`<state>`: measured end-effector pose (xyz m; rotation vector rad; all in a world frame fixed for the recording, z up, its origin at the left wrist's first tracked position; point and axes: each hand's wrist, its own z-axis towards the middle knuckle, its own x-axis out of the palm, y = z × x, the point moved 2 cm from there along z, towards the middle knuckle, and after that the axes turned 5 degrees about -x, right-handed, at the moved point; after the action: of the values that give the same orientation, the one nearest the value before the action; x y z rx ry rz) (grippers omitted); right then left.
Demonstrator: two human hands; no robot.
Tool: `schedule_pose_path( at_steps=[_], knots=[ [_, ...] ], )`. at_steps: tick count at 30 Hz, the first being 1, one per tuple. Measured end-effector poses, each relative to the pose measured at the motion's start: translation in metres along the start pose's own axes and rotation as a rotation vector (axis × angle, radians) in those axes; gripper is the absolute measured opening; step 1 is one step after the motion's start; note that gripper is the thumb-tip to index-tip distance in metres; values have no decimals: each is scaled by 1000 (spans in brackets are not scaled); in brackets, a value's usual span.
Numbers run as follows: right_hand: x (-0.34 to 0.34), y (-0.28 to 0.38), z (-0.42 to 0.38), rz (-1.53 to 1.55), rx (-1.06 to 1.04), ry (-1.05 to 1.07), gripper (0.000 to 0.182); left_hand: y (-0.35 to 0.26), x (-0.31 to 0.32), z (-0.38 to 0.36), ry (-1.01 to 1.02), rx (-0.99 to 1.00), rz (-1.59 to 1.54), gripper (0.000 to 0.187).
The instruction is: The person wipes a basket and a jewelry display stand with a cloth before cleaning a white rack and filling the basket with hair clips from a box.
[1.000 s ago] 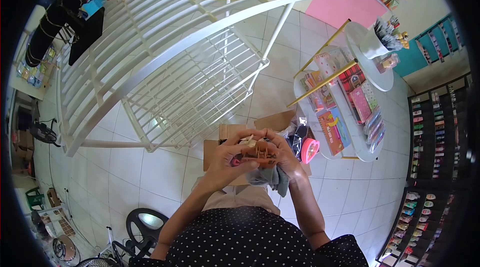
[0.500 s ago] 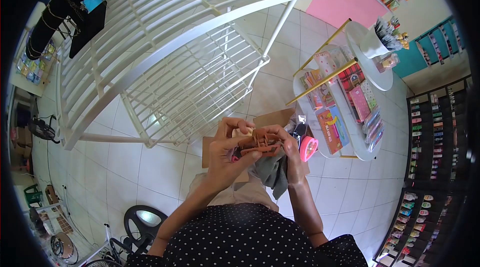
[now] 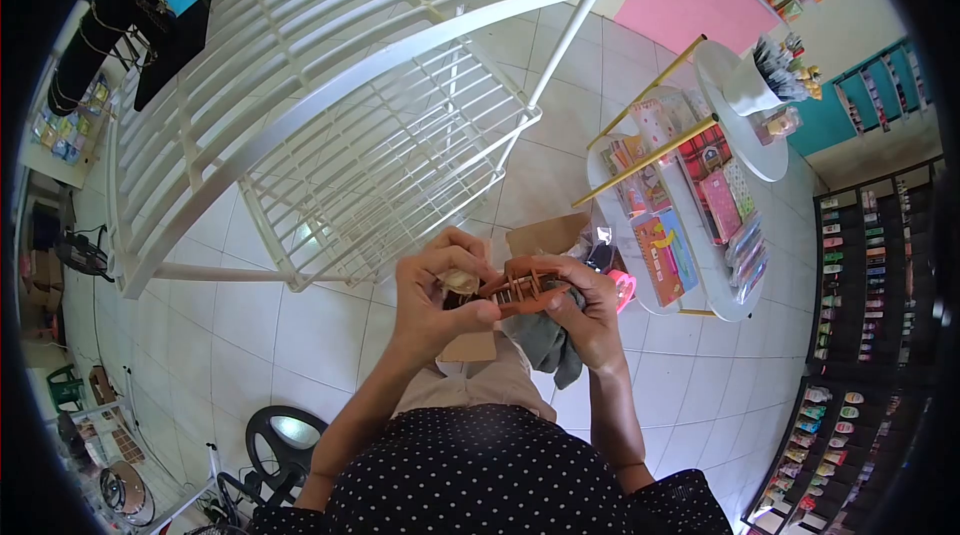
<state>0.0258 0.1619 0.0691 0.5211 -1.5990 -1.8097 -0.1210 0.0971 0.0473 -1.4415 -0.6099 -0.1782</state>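
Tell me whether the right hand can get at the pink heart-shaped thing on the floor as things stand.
Probably not right away: the right hand is busy holding the brown hair claw and grey cloth, though the pink heart-shaped thing lies just beside it, unblocked.

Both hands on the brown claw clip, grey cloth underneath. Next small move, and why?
Probably draw the grey cloth along the teeth of the brown claw clip. The left hand pinches one end of the clip, while the right hand holds the other end with the cloth bunched beneath it. The cloth already lies against the clip, so a short wipe looks likeliest.

head-worn view, steeply downward, close over hands [image 3: 500,300]
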Motion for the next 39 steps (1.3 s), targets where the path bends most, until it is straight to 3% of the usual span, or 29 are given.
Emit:
schedule_pose_path(
  at_steps=[2, 3, 5, 9, 15, 18, 21, 23, 24, 27, 28, 31, 32, 34, 39],
  knots=[
    [-2, 3, 1, -56, -35, 53, 28, -19, 3, 2, 2, 130, 427, 40],
    [-3, 6, 3, -54, -33, 55, 28, -29, 7, 2, -1, 129, 428, 40],
    [-1, 12, 7, -112, 1, 130, 31, -47, 16, 0, 5, 345, 988, 41],
    [0, 25, 14, -230, -7, 171, 35, -53, 23, 1, -24, 379, 1099, 41],
    [-6, 29, 15, -401, 10, 190, 39, -62, 26, 0, 81, 269, 1067, 37],
    [-7, 28, 16, -435, 18, 195, 38, -62, 26, 1, 107, 234, 1136, 47],
    [-7, 28, 16, -468, 2, 183, 37, -53, 20, 5, 132, 184, 1003, 48],
    [-10, 31, 16, -340, 121, 68, 39, -43, 12, 7, 73, 10, 676, 36],
    [-12, 28, 16, -341, 121, 68, 39, -39, 9, 8, 73, 10, 676, 36],
    [-27, 21, 12, -14, 196, -245, 53, -28, -2, 8, 25, -76, 505, 34],
    [-26, 21, 12, -14, 199, -242, 53, -25, -4, 8, -33, -103, 394, 36],
    [-27, 16, 8, 486, 162, -446, 50, -16, -8, 7, -93, -135, 179, 35],
    [-27, 15, 7, 485, 163, -445, 50, -13, -9, 6, -92, -141, 75, 33],
    [-28, 13, 3, 431, 132, -688, 44, -9, -10, 5, -67, -187, -2, 32],
    [0, 29, 5, 110, -6, -775, 36, 12, -9, 0, -27, -263, -248, 25]
  ],
)
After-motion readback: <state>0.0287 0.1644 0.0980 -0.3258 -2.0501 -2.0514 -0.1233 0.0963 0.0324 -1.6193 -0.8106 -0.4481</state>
